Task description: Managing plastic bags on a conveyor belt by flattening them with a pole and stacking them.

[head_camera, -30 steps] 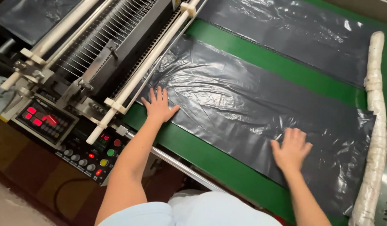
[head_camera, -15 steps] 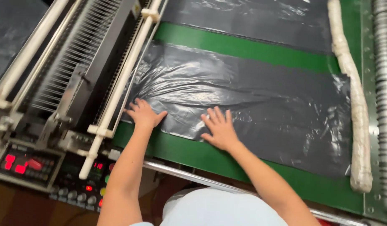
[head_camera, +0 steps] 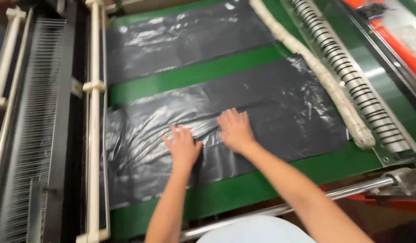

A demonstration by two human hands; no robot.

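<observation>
A: Head view. Any bins or trays in shot?

B: No. Just the green belt, flat, with two stacks of black plastic sheet lying on it.

A: Which one is being handled?

B: The near sheet. Thin, glossy, wrinkled film, roughly rectangular, spanning the belt from the white rail on the left almost to the padded roll on the right. The far sheet sits above it, a green strip between them.

A: Padded roll?

B: Long cream tube, wrapped and lumpy, running diagonally along the sheet's right edge. Beside it is a ribbed roller with dark rings. A steel bar runs along the near edge of the belt.

A: Hands?

B: Left hand is palm down on the near sheet, fingers spread flat, gripping nothing. Right hand is just beside it, also flat on the film, fingers slightly apart, nothing pinched. The thumbs are near each other but apart.
</observation>
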